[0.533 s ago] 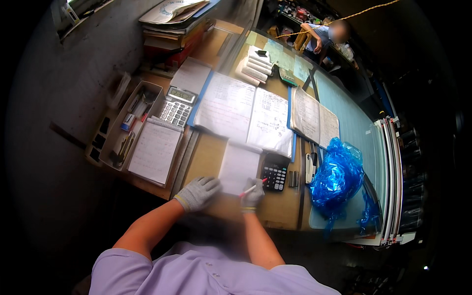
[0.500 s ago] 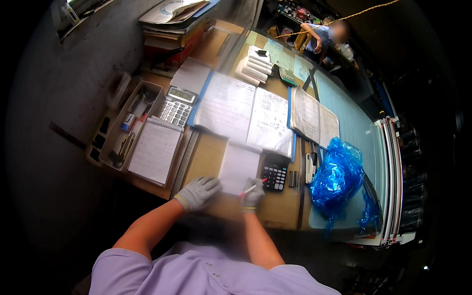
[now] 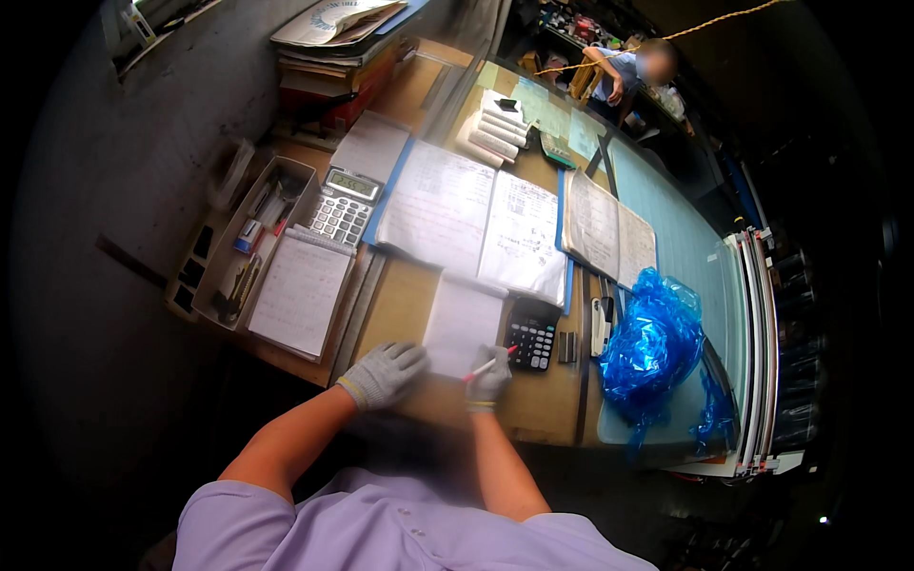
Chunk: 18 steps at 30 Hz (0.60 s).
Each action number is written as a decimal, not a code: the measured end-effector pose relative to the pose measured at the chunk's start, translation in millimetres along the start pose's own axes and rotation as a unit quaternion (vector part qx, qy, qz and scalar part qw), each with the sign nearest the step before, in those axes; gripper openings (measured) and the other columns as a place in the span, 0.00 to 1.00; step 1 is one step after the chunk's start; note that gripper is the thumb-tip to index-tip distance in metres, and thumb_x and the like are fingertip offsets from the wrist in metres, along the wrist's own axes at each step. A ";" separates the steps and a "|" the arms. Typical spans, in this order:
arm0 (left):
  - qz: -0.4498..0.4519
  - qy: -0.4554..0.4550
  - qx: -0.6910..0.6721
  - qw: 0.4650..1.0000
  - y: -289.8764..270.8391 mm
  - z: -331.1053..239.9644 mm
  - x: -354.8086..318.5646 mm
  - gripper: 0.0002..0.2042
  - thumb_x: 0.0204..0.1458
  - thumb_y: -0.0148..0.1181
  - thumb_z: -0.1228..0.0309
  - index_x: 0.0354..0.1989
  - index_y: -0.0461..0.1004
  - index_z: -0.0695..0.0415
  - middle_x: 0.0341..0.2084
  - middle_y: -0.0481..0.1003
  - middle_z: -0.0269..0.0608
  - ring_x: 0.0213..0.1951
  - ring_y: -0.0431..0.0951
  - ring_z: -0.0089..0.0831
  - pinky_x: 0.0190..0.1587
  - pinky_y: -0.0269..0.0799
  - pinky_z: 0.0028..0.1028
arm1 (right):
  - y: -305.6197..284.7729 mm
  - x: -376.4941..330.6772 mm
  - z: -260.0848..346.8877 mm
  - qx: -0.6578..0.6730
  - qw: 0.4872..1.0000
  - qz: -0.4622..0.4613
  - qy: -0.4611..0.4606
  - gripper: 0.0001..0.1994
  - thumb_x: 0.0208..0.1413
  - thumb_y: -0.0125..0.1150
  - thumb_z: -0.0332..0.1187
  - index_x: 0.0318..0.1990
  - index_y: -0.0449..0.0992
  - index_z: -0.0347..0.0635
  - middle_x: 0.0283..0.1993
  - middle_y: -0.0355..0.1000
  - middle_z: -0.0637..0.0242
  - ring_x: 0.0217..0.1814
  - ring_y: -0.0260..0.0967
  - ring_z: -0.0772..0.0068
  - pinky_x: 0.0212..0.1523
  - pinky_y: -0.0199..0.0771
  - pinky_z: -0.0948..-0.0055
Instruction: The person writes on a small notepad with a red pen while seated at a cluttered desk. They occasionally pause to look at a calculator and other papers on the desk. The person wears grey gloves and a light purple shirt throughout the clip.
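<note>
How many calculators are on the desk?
2. A grey calculator sits left of the open ledger; a black calculator lies right of the small pad, near the right hand. Others may be hidden under papers.

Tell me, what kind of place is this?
Probably a workshop's desk for paperwork. A gloved right hand holds a pen at a small notepad, with calculators and open ledgers nearby.

Grey knit gloves, lilac short sleeves
</note>
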<state>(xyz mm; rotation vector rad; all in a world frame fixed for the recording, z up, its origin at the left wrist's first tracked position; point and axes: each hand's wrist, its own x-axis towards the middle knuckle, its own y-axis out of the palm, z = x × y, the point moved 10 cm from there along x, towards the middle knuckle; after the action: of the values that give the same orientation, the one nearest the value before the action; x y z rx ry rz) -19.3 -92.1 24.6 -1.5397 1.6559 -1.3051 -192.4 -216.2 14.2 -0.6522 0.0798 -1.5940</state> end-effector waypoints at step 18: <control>-0.011 0.006 0.003 1.000 3.3 1.4 -2.6 0.27 0.52 0.64 0.62 0.62 0.71 0.54 0.61 0.70 0.48 0.61 0.71 0.47 0.62 0.67 0.46 | 0.6 -1.9 -3.9 0.014 1.000 -0.006 0.005 0.07 0.58 0.67 0.28 0.33 0.73 0.39 0.22 0.68 0.61 0.24 0.65 0.71 0.27 0.68 0.67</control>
<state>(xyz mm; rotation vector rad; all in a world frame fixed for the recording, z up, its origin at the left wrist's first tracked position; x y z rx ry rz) -19.1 -90.3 20.5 -1.5546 1.6446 -1.3315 -193.6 -215.8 10.0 -0.6231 0.0611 -1.6068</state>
